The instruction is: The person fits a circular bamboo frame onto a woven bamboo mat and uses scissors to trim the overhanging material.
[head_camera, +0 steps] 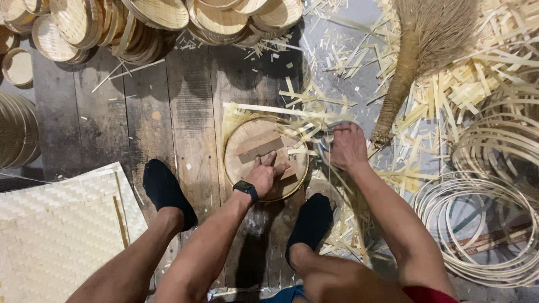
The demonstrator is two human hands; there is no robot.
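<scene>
Down low, two bare knees and two black-socked feet (167, 191) frame the wooden floor (185, 101). Just ahead, the left hand (264, 173), a dark watch (246, 189) on its wrist, lies flat with fingers spread on a round wooden disc (255, 147), pinning it to the boards between the feet. Beside it, the right hand (348, 147) is curled closed around a tool at the disc's right edge; what kind of tool, I cannot tell, as the fingers and loose bamboo strips (314, 126) hide most of it. Woven matting (56, 224) sits off to the left, coiled bamboo hoops (488, 235) to the right. Further out, a straw broom (415, 50) lies amid pale offcuts, and stacked woven trays (140, 28) line the far edge.
</scene>
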